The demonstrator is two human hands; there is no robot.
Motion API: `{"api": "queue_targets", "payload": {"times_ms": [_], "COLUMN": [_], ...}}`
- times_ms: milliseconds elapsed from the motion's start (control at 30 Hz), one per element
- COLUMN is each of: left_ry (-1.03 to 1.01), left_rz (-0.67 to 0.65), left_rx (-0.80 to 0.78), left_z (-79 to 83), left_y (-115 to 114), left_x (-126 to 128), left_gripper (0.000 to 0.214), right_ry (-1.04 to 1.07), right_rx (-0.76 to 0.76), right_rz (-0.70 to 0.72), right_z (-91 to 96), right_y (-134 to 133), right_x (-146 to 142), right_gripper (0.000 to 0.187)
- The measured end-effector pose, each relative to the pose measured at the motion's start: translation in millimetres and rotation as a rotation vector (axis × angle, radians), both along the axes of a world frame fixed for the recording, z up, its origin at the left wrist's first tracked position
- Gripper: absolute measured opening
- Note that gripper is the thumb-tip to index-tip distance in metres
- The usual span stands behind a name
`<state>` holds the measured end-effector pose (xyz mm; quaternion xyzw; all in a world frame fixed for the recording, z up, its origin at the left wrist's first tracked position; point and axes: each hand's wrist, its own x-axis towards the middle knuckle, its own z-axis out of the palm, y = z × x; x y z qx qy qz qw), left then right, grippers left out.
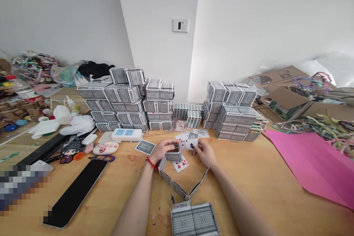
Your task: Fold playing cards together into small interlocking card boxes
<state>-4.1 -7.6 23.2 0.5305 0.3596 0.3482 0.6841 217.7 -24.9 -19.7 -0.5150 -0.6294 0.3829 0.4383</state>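
My left hand (pixel 162 149), with a red cord at its wrist, is closed around a small box shape of folded playing cards (pixel 173 157). A strip of playing cards (pixel 190 144), face side showing, runs right from that shape, and the fingers of my right hand (pixel 205 153) pinch its end. Below both hands stands an angled frame of joined playing cards (pixel 177 188), open in the middle. Red heart cards (pixel 181 164) lie flat inside it. Nearer to me sits a finished-looking block of cards (pixel 195 219), patterned backs up.
Stacked card blocks (pixel 127 97) rise at the back left, with more card blocks (pixel 235 114) at the back right. A white power strip (pixel 126 134), a face-down card (pixel 145 147) and a phone (pixel 79 191) lie to the left. Pink paper (pixel 306 166) covers the right side.
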Motion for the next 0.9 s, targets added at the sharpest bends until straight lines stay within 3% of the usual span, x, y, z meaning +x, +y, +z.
{"api": "queue_targets", "payload": {"times_ms": [900], "left_ry": [0.005], "left_rz": [-0.044], "left_rx": [0.001], "left_z": [4.8], "left_y": [-4.0], "left_x": [1.9], "left_gripper": [0.034], "right_ry": [-0.304], "right_rx": [0.129], "right_rz": [-0.046], "right_z": [6.8], "right_y": [-4.7], "right_x": [-6.4], "right_gripper": [0.032]}}
